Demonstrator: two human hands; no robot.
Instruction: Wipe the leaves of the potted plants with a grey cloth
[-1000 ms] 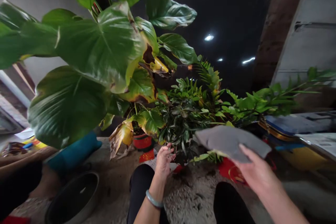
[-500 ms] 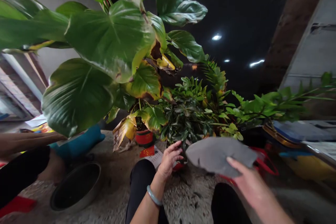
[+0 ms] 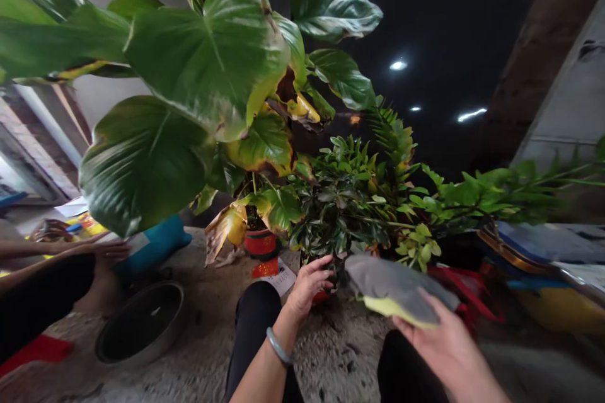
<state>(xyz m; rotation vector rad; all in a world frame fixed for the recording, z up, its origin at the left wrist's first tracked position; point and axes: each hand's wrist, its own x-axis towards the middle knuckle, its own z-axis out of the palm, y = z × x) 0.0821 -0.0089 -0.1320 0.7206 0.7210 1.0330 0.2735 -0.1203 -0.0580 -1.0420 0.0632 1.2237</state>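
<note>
A dark, glossy wall panel (image 3: 454,25) stood in front of me, catching spots of light. Before it on the left rose a large-leafed plant (image 3: 208,63), its broad green leaves shining, several of them browned and yellowed at the edges. To its right spread a bushy plant (image 3: 340,198) with small dark leaves. The rough ground (image 3: 203,327) lay below, with a round basin (image 3: 142,321) to my left, near another person's hand (image 3: 111,250).

Between my knees and the bushy plant I had a grey cloth (image 3: 392,280), or something like it, yellow along its lower side. My right grip (image 3: 447,330) was pinched on its near end, thumb on top, keeping it off the ground. My left grip (image 3: 307,289) held nothing that I could see; its fingers were loosely parted just beside the dark leaves, and I could not tell whether they touched.

As I judged it, picking up the cloth was done, but tending the plants was not finished: a withered leaf (image 3: 227,230) hung by the red pot (image 3: 259,243). How many leaves had been dealt with, I could not tell.
</note>
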